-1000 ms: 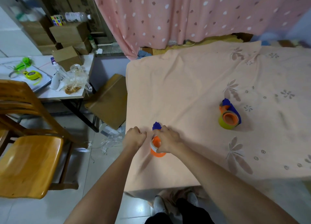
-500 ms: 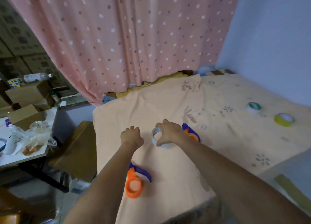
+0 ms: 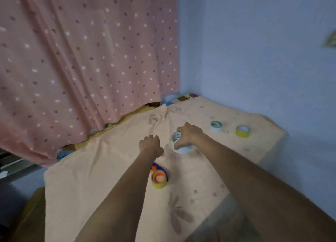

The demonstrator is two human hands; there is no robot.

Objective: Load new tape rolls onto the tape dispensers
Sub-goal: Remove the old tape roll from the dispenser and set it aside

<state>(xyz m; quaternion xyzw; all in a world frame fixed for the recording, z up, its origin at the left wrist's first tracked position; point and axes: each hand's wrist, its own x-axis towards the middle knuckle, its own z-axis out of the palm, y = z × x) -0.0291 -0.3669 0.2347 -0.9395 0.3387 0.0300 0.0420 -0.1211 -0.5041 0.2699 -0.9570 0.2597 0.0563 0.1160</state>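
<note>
My right hand [image 3: 189, 135] grips a white tape roll [image 3: 181, 147] with printed text inside its core, held just above the peach cloth. My left hand [image 3: 150, 144] is a closed fist beside it, holding nothing that I can see. Nearer to me, partly hidden under my left forearm, an orange and blue tape dispenser [image 3: 159, 177] lies on the cloth with a yellow-green roll on it. Farther right rest a white roll with a green core [image 3: 216, 126] and a yellow roll [image 3: 243, 131].
The peach flowered cloth [image 3: 112, 178] covers the table, which ends at the left and near edges. A pink dotted curtain [image 3: 81, 60] hangs behind. A blue wall [image 3: 263, 60] stands close on the right.
The view has swung right and up. My right hand has carried the white roll farther over the cloth, toward the right. The empty orange dispenser has left the view; the loaded one now lies under my left forearm.
</note>
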